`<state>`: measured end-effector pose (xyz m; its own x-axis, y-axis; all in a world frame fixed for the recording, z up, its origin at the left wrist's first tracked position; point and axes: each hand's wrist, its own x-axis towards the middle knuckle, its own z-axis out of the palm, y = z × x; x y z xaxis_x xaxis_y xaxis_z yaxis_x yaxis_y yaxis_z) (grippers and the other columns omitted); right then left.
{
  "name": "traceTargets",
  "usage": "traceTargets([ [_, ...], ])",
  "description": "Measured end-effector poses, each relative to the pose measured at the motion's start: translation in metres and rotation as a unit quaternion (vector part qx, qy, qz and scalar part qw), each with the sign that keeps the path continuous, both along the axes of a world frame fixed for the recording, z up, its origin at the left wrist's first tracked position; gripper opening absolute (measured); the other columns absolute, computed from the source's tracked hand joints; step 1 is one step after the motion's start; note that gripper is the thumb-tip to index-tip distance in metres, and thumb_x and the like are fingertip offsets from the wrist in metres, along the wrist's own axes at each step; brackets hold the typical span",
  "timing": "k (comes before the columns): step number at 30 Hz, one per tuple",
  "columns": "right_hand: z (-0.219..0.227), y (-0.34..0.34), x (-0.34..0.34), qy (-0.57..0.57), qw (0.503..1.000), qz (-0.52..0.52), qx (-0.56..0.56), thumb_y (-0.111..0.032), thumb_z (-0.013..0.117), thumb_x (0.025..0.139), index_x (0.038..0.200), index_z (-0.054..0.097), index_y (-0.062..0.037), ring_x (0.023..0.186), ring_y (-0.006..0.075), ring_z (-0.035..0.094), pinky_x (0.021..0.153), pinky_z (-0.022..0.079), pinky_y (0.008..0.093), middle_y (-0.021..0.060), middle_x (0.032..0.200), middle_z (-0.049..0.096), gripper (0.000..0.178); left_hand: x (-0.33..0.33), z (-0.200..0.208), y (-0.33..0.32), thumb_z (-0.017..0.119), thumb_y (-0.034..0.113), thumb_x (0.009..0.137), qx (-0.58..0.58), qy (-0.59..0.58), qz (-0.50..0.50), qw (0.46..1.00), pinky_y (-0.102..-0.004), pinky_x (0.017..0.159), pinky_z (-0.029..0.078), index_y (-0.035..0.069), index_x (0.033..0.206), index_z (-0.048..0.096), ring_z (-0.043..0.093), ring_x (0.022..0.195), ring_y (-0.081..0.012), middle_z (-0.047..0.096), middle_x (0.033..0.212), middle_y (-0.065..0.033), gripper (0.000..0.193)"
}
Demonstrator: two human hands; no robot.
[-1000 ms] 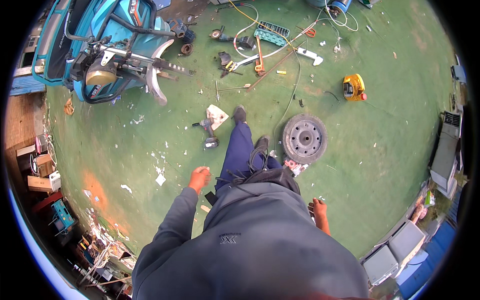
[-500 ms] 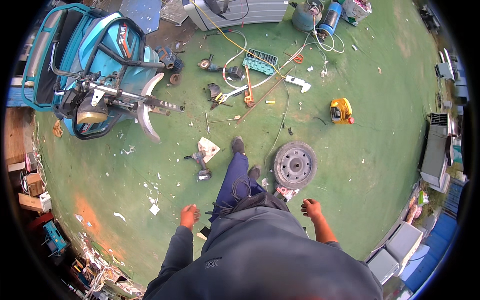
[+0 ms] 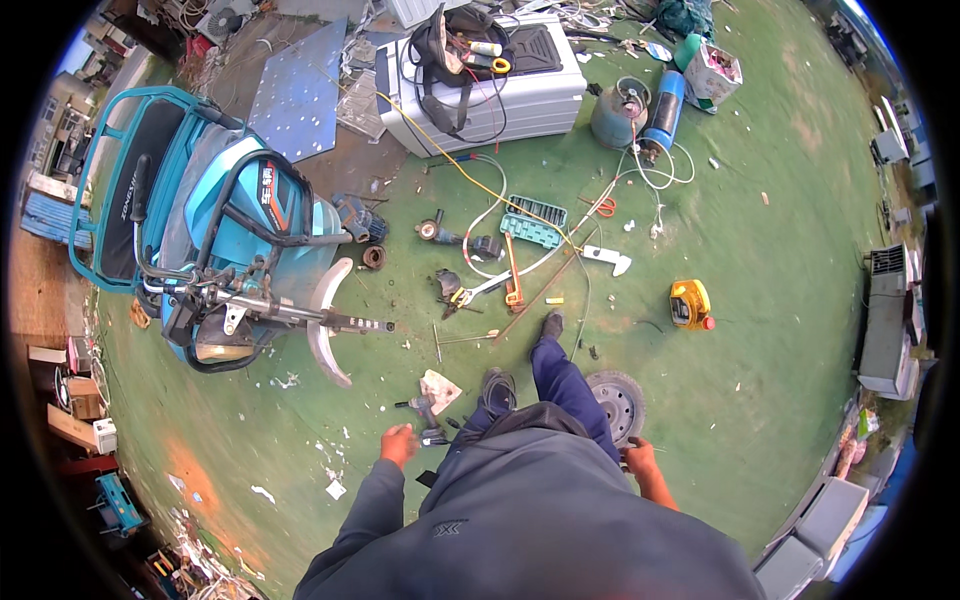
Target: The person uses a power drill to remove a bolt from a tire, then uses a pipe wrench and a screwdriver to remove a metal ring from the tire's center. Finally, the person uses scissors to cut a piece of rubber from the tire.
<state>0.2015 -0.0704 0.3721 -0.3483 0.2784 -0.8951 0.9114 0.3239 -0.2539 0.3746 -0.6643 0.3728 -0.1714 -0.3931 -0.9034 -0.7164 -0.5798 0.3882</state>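
My left hand (image 3: 398, 445) hangs at my side with loosely bent fingers and nothing in it. Closest to it is a cordless power tool (image 3: 428, 420), lying on the green floor beside a whitish scrap (image 3: 440, 391). My right hand (image 3: 637, 459) hangs on the other side, its fingers loosely curled, no object seen in them. Just beyond it lies a wheel with a tyre (image 3: 617, 402), partly covered by my leg. Further ahead on the floor are an angle grinder (image 3: 455, 240), a green socket set case (image 3: 535, 222), an orange pipe wrench (image 3: 514, 288) and a white-headed hammer (image 3: 606, 257).
A blue three-wheeler front with a fork (image 3: 250, 280) stands at left. A yellow jug (image 3: 690, 304) is at right. Gas cylinders (image 3: 662, 115) with hoses and a grey-white appliance (image 3: 545, 100) bearing a bag stand at the back. A rod (image 3: 540, 296) and hoses cross the floor.
I have stepped forward: the other leg now leads, and the floor things sit lower in view. The wheel has come close to my right hand and is partly behind my leg.
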Motion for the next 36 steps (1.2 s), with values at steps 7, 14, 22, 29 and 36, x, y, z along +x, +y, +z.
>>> traceTargets([
  [7,-0.051,0.009,-0.103,0.033,0.991,0.12,0.053,-0.014,0.07,0.091,0.109,0.076,-0.0006,0.079,0.0243,0.071,0.067,0.056,0.0426,0.0144,0.092,0.075,0.023,-0.133,-0.019,-0.018,0.066,0.033,0.102,-0.037,-0.02,-0.018,0.999,-0.0416,0.068,0.056,0.007,0.138,0.054,0.071,0.083,-0.0263,0.073,0.111,-0.013,0.046],
  [14,-0.009,-0.01,-0.314,0.094,0.994,-0.027,-0.047,-0.019,0.063,0.098,0.134,0.059,0.002,0.074,0.0206,0.07,0.058,0.054,0.035,0.011,0.097,0.073,0.042,-0.295,0.026,0.013,0.067,0.031,0.101,-0.004,-0.008,-0.059,0.998,-0.0405,0.072,0.057,0.006,0.136,0.058,0.071,0.086,-0.0257,0.072,0.111,-0.0134,0.044],
  [22,-0.008,-0.036,-0.421,0.094,0.987,-0.098,-0.082,-0.02,0.062,0.1,0.137,0.057,-0.0004,0.073,0.019,0.07,0.06,0.054,0.0327,0.0089,0.093,0.071,0.042,-0.609,0.029,-0.07,0.067,0.025,0.1,-0.104,0.1,-0.077,0.987,-0.0276,0.056,0.05,0.01,0.123,0.065,0.066,0.07,-0.0129,0.071,0.098,-0.0049,0.027],
  [29,-0.006,-0.039,-0.43,-0.053,0.994,-0.099,0.005,-0.019,0.064,0.1,0.129,0.061,-0.0012,0.077,0.0202,0.071,0.064,0.055,0.0348,0.0094,0.094,0.073,0.034,-0.942,0.025,-0.158,0.063,0.02,0.102,-0.182,0.244,-0.039,0.952,-0.0267,0.056,0.049,0.006,0.128,0.064,0.062,0.068,-0.012,0.071,0.101,-0.0055,0.03],
  [36,0.029,-0.085,-0.539,-0.105,0.988,-0.111,0.034,-0.019,0.066,0.099,0.12,0.066,-0.002,0.08,0.0199,0.071,0.067,0.055,0.0352,0.0089,0.093,0.073,0.027,-1.172,-0.067,-0.238,0.073,0.017,0.092,-0.359,0.135,-0.06,0.922,-0.037,0.063,0.054,-0.004,0.099,0.075,0.07,0.067,-0.0216,0.075,0.085,-0.0141,0.022],
])
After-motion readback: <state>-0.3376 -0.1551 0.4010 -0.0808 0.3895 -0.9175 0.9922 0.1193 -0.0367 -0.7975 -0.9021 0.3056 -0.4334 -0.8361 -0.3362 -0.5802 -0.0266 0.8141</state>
